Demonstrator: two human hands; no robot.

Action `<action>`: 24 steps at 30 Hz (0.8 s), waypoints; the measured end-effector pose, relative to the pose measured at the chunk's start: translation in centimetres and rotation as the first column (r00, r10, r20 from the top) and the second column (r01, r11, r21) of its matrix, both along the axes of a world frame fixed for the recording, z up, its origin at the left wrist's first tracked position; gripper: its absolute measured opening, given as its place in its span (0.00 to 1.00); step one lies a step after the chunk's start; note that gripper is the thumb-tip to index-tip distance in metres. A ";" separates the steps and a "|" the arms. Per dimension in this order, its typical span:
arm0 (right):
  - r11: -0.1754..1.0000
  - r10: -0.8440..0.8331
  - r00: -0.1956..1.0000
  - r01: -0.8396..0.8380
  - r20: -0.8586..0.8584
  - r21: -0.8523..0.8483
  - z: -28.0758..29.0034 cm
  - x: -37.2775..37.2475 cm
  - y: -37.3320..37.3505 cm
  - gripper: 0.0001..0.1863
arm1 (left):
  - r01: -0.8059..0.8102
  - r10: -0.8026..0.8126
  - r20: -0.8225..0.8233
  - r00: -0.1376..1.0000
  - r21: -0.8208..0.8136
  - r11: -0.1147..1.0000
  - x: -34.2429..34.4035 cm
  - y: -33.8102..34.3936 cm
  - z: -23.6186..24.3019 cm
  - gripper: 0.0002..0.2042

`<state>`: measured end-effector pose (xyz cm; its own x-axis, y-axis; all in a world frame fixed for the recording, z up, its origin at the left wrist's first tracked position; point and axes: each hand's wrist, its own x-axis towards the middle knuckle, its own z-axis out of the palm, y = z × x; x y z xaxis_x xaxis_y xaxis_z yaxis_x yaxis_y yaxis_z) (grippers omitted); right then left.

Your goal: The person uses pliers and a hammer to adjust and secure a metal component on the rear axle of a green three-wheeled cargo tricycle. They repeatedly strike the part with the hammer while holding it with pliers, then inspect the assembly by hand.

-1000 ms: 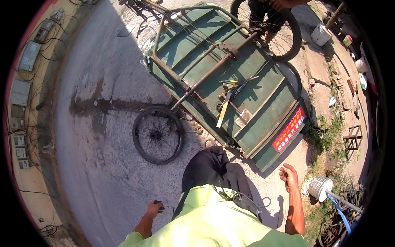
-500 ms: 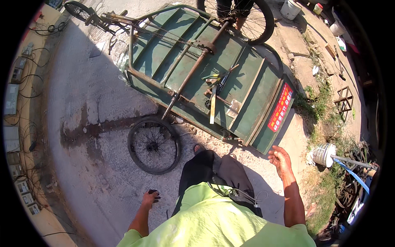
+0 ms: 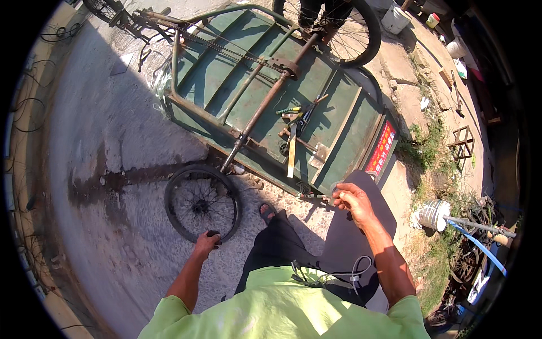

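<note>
A green cargo tricycle [image 3: 226, 85] lies upside down in front of me, its axle [image 3: 265, 104] running across the underside. Beside the axle's near end is a spoked wheel [image 3: 171, 206]; whether the two are joined I cannot tell. My left hand [image 3: 206, 243] is at the wheel's near rim, fingers curled around a small dark thing too unclear to name. Over my raised right thigh, near the cart's corner, my right hand [image 3: 354, 202] has its fingers pinched together. Something small may be at its fingertips. Several hand tools [image 3: 299, 121] rest on the underside.
Another person's legs [image 3: 310, 12] stand behind the far wheel [image 3: 370, 42]. Right of the cart are a white bucket [image 3: 433, 215] on its side, a small metal frame [image 3: 463, 142] and a hammer-like tool [image 3: 456, 95]. A white bucket [image 3: 395, 20] stands at the far right.
My right leg has come up and forward beside the cart. My right hand has moved left and its fingers have closed. My left hand has moved up to the near wheel's rim.
</note>
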<state>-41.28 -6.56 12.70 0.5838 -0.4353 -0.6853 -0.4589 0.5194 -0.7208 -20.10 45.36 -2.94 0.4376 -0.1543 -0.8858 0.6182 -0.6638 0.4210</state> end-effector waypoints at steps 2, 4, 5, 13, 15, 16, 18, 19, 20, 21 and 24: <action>0.998 -0.014 1.000 0.015 -0.017 0.056 -3.0 0.5 -0.5 0.18 | 0.087 -0.086 0.038 0.996 -0.028 0.996 0.5 -3.4 -0.5 0.19; 0.993 -0.038 0.999 0.042 -0.039 0.107 -6.1 1.1 -1.2 0.17 | 0.200 -0.195 0.068 0.978 -0.064 0.978 0.8 -8.6 0.3 0.18; 0.989 -0.050 0.997 0.057 -0.052 0.138 -7.7 1.6 -1.3 0.17 | 0.256 -0.248 0.085 0.965 -0.094 0.962 0.6 -11.0 0.4 0.18; 0.972 -0.106 0.992 0.117 -0.064 0.202 -19.8 3.0 -4.5 0.18 | 0.602 -0.589 0.129 0.797 -0.234 0.763 -2.5 -32.6 -5.1 0.19; 0.972 -0.046 0.998 0.055 -0.044 0.229 -19.6 1.8 -5.0 0.18 | 0.686 -0.671 0.153 0.726 -0.224 0.692 -3.2 -37.5 -7.0 0.21; 0.969 -0.019 0.999 0.028 -0.038 0.246 -19.7 1.1 -5.3 0.18 | 0.695 -0.680 0.159 0.716 -0.259 0.671 -3.7 -39.4 -9.0 0.22; 0.971 0.049 0.997 -0.033 -0.062 0.235 -19.7 0.2 -5.7 0.18 | 0.762 -0.743 0.170 0.647 -0.177 0.623 -4.8 -43.3 -13.0 0.25; 0.974 0.074 0.994 -0.055 -0.079 0.220 -19.8 -0.3 -5.9 0.18 | 0.772 -0.746 0.198 0.636 -0.173 0.612 -4.9 -45.6 -13.5 0.27; 0.974 0.068 0.995 -0.052 -0.067 0.220 -20.1 -0.3 -6.0 0.18 | 0.756 -0.721 0.250 0.646 -0.083 0.649 -5.7 -46.9 -15.7 0.28; 0.975 0.057 0.997 -0.043 -0.059 0.216 -20.5 -0.2 -6.2 0.18 | 0.722 -0.687 0.262 0.677 -0.057 0.690 -5.8 -48.6 -17.0 0.29; 0.973 -0.009 1.000 0.016 -0.030 0.232 -21.1 0.0 -6.7 0.19 | 0.622 -0.603 0.315 0.733 0.050 0.782 -5.8 -52.7 -21.7 0.33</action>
